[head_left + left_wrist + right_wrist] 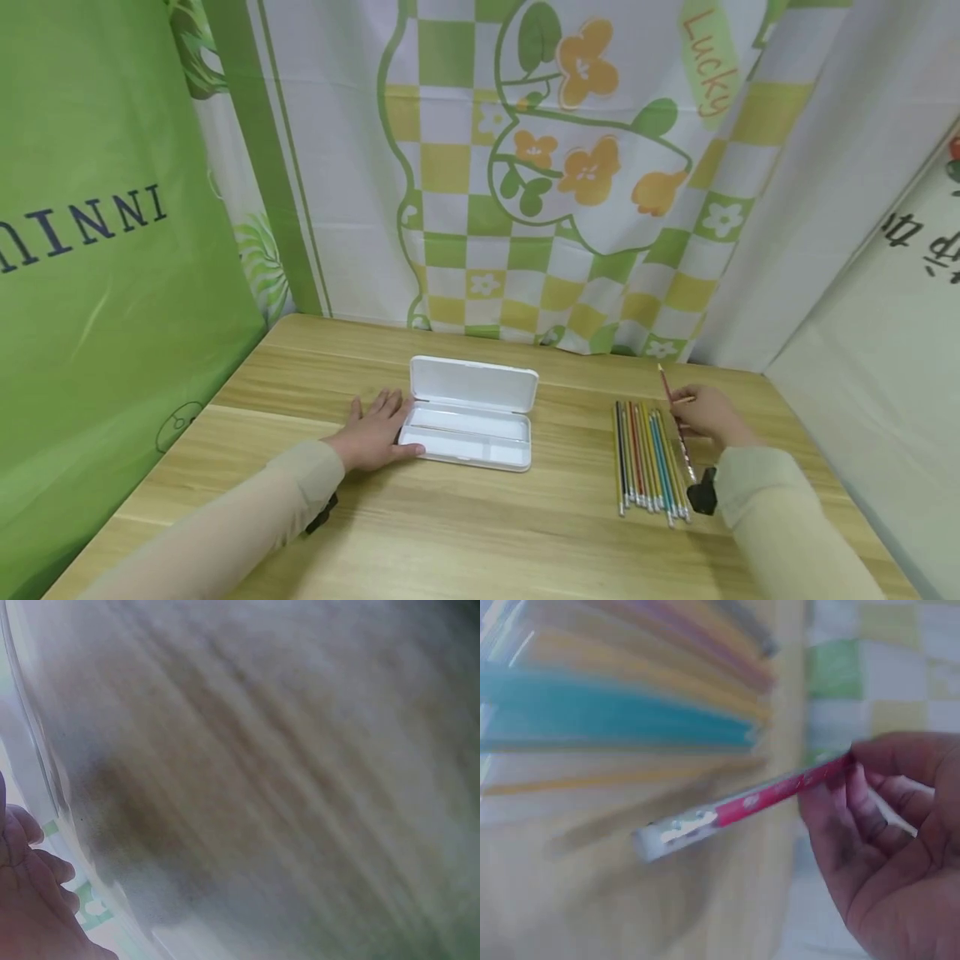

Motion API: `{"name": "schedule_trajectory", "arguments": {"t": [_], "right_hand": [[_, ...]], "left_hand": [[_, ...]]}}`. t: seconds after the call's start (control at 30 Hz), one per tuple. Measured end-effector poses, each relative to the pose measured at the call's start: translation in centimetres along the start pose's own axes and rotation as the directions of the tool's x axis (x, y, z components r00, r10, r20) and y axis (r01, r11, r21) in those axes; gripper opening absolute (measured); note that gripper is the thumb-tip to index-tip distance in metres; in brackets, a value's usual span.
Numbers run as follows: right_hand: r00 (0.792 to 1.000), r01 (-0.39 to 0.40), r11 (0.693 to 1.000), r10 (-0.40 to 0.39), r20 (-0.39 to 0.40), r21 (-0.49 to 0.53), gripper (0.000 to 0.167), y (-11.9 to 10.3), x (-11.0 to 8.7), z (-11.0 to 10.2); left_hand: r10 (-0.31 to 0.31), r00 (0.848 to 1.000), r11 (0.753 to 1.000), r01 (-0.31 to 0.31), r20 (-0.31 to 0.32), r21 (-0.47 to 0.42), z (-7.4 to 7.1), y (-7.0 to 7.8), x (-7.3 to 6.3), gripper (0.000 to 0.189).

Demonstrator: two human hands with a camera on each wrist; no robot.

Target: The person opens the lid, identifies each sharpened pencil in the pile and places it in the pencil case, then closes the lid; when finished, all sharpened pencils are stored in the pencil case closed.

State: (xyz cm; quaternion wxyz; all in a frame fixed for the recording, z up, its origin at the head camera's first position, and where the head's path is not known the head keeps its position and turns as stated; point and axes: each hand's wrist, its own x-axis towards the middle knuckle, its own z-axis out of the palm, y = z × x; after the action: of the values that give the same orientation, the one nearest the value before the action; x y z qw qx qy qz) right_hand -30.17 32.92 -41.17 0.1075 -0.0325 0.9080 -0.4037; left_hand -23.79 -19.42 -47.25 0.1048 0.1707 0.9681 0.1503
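Note:
An opened white pencil case [471, 452] lies on the table, its lid [474, 383] tilted up at the back and its compartments bare. My left hand [375, 435] rests flat at the case's left side, fingers spread and thumb at the front corner; the left wrist view catches only part of this hand [34, 892] at its edge. On the right, my right hand [708, 412] pinches a red patterned pencil [684, 450] between thumb and fingers. In the right wrist view the red pencil [757, 799] slants with its eraser end toward the camera.
Several pencils [648, 458] in yellow, blue, red and dark colours lie side by side left of my right hand, eraser ends toward me. Behind the wooden table [450, 533] hangs a patterned curtain [555, 217]. A green sheet [112, 275] stands along the left side.

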Motion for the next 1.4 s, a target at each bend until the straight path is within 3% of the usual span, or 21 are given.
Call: {"name": "schedule_trajectory", "arguments": {"t": [0.1, 0.33, 0.67, 0.9, 1.07, 1.23, 1.4], "right_hand": [[0.997, 0.020, 0.988, -0.032, 0.077, 0.153, 0.043, -2.6, 0.2, 0.5], [0.969, 0.130, 0.950, -0.182, 0.166, 0.284, 0.046, -8.1, 0.9, 3.4], [0.886, 0.251, 0.899, -0.363, 0.290, 0.358, 0.036, -14.2, 1.8, 7.9], [0.848, 0.327, 0.915, -0.394, 0.355, 0.236, 0.031, -16.1, 2.3, 11.5], [0.838, 0.409, 0.909, -0.407, 0.363, 0.076, 0.026, -16.7, 2.6, 14.5], [0.836, 0.486, 0.869, -0.432, 0.338, -0.094, 0.022, -17.0, 3.3, 16.8], [0.809, 0.572, 0.796, -0.507, 0.296, -0.199, 0.020, -16.9, 4.0, 18.6]], "left_hand": [[-0.003, 1.000, 1.000, 0.003, 0.000, 0.002, 0.1, -0.1, 0.0, 0.097], [-0.010, 1.000, 1.000, 0.010, 0.010, 0.009, 0.0, 0.1, 0.1, 0.097], [-0.019, 1.000, 1.000, 0.020, -0.003, 0.022, 0.0, 0.1, 0.0, 0.096], [-0.024, 1.000, 0.999, 0.023, 0.009, 0.022, -0.3, 0.5, -0.1, 0.095], [-0.025, 1.000, 0.999, 0.025, -0.001, 0.027, -0.1, 0.5, 0.0, 0.094], [-0.029, 1.000, 0.999, 0.029, -0.010, 0.037, -0.2, 0.4, -0.1, 0.094], [-0.029, 1.000, 0.999, 0.030, -0.010, 0.030, -0.4, 0.5, -0.3, 0.093]]}}
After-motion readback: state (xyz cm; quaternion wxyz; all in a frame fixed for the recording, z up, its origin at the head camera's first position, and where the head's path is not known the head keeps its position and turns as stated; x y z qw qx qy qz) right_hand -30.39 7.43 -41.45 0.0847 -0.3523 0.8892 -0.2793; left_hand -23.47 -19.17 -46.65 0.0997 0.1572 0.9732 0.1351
